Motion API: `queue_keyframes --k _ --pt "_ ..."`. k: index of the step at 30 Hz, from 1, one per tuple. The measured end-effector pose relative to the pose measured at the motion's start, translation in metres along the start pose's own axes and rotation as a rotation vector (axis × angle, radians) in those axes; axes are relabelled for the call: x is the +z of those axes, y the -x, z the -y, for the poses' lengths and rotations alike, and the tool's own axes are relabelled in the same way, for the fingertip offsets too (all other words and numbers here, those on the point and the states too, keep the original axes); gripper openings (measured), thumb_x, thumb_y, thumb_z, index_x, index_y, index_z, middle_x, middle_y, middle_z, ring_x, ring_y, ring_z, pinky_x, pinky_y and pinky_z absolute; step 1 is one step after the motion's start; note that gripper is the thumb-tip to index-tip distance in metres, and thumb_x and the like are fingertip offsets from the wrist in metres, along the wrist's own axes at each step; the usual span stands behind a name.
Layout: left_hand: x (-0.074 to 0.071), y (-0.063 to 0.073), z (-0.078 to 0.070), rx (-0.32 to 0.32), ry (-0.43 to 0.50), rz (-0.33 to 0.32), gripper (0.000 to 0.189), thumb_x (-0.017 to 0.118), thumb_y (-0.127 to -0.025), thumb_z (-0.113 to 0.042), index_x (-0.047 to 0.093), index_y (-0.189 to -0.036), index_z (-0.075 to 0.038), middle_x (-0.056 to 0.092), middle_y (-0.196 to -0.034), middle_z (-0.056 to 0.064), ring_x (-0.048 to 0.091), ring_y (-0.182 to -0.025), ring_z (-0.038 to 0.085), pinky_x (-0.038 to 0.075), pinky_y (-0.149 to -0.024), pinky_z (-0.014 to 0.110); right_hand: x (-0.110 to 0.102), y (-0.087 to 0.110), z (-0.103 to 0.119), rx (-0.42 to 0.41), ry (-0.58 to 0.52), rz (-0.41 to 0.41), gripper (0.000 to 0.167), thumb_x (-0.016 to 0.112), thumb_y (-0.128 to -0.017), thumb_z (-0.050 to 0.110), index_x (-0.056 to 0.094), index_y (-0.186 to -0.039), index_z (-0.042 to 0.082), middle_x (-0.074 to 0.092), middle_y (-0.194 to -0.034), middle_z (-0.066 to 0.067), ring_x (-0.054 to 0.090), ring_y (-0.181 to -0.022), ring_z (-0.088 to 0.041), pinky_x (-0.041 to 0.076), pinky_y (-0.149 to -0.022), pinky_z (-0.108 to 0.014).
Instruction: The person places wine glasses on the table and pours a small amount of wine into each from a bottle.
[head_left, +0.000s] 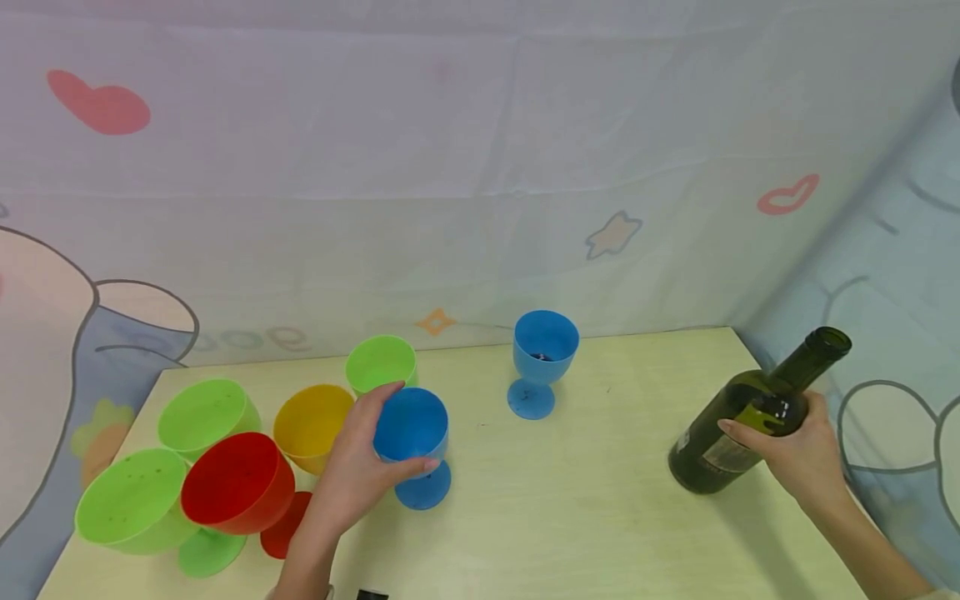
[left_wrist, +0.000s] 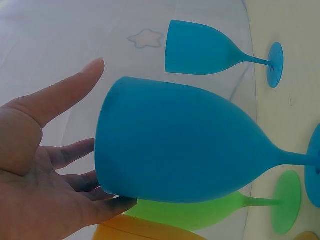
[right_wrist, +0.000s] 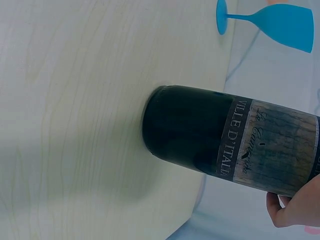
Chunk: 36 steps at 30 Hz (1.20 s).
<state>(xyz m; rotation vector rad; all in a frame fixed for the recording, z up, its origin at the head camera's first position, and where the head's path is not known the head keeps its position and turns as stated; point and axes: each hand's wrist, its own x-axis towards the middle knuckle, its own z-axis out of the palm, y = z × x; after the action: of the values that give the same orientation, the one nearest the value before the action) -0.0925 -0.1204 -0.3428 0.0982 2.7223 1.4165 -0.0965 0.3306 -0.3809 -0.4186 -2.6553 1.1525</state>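
In the head view, my left hand (head_left: 358,471) reaches around the bowl of a blue goblet (head_left: 417,421), thumb on the near side and fingers at the far left. The left wrist view shows that thumb (left_wrist: 70,97) held apart from the rim, with fingertips close to the goblet's lower edge in that view. The goblet is upright on the table. At the right, my right hand (head_left: 808,454) grips a dark green wine bottle (head_left: 738,417) around its upper body. The bottle has no stopper in its mouth, and its label (right_wrist: 277,145) shows in the right wrist view.
Another blue goblet (head_left: 546,350) stands at the back middle with small dark marks inside. Left of my hand are a yellow goblet (head_left: 311,425), a red one (head_left: 240,483) and several green ones (head_left: 135,500). A printed cloth (head_left: 480,167) hangs behind the pale table (head_left: 570,517).
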Motion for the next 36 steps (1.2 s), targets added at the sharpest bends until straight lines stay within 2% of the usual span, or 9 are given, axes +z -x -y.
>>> queue_keyframes --k 6,13,19,28,36 --pt "0.003 0.001 0.003 0.036 -0.036 -0.019 0.084 0.079 -0.070 -0.030 0.033 -0.138 -0.013 0.027 -0.141 0.015 0.026 -0.125 0.038 0.043 -0.084 0.057 0.000 0.000 0.000 -0.002 -0.004 -0.003 0.085 0.073 -0.076 0.031 0.020 -0.130 -0.009 0.039 -0.119 -0.029 0.042 -0.101 -0.040 0.033 -0.067 -0.028" --pt "0.007 0.001 0.006 0.014 -0.057 -0.046 0.084 0.079 -0.070 -0.029 0.033 -0.139 -0.012 0.022 -0.142 0.017 0.024 -0.126 0.040 0.043 -0.084 0.057 0.001 0.000 0.000 -0.011 -0.010 -0.007 0.085 0.074 -0.076 0.029 0.020 -0.130 -0.009 0.039 -0.120 -0.029 0.043 -0.101 -0.038 0.034 -0.066 -0.025" --pt "0.008 0.002 0.007 0.020 -0.052 -0.064 0.083 0.078 -0.071 -0.029 0.033 -0.139 -0.011 0.024 -0.140 0.018 0.028 -0.124 0.040 0.043 -0.084 0.057 0.000 -0.001 -0.001 -0.018 -0.014 -0.002 0.085 0.074 -0.076 0.028 0.021 -0.129 -0.010 0.038 -0.120 -0.029 0.043 -0.100 -0.037 0.034 -0.065 -0.022" --pt "0.012 0.002 0.010 0.062 -0.072 -0.089 0.081 0.077 -0.072 -0.031 0.034 -0.138 -0.009 0.028 -0.140 0.016 0.029 -0.126 0.039 0.040 -0.087 0.059 0.000 -0.001 -0.001 -0.028 -0.018 0.002 0.083 0.074 -0.076 0.027 0.021 -0.129 -0.010 0.038 -0.120 -0.029 0.043 -0.098 -0.035 0.034 -0.063 -0.020" --pt "0.015 0.001 0.012 0.074 -0.069 -0.112 0.083 0.078 -0.072 -0.029 0.032 -0.138 -0.009 0.027 -0.141 0.016 0.028 -0.126 0.039 0.040 -0.087 0.059 0.000 0.001 0.000 -0.019 -0.009 0.025 0.085 0.073 -0.077 0.029 0.018 -0.130 -0.009 0.038 -0.119 -0.031 0.043 -0.101 -0.041 0.035 -0.065 -0.024"
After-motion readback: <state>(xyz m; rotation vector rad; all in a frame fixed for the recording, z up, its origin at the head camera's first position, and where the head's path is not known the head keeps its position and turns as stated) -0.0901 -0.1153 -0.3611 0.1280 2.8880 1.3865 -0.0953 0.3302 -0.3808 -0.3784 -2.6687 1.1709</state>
